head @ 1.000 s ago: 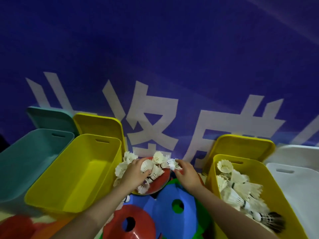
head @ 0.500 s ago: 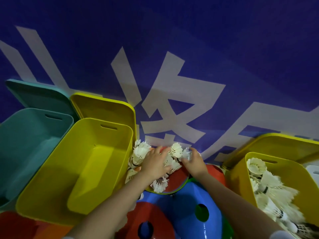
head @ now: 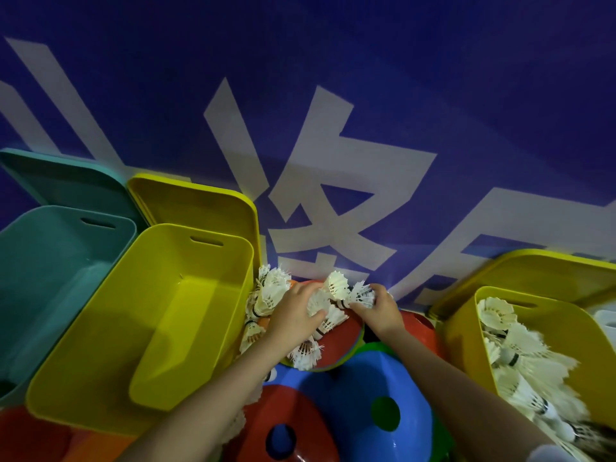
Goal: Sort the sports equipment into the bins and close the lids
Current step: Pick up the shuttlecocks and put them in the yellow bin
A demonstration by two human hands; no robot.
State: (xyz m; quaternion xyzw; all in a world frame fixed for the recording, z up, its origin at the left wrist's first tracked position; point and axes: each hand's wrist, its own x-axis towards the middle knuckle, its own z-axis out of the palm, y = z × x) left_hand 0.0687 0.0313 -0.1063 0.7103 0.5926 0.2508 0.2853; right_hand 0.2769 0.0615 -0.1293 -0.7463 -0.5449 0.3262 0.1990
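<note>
- Shuttlecocks (head: pixel 336 286) sit heaped on the red cone (head: pixel 336 338) between the two yellow bins.
- My right hand (head: pixel 380 311) pinches a couple; left hand (head: pixel 293 315) lies loosely curled over the heap.
- I'd gather by the corks, not feathers, then drop them in the right yellow bin (head: pixel 466 331).
</note>
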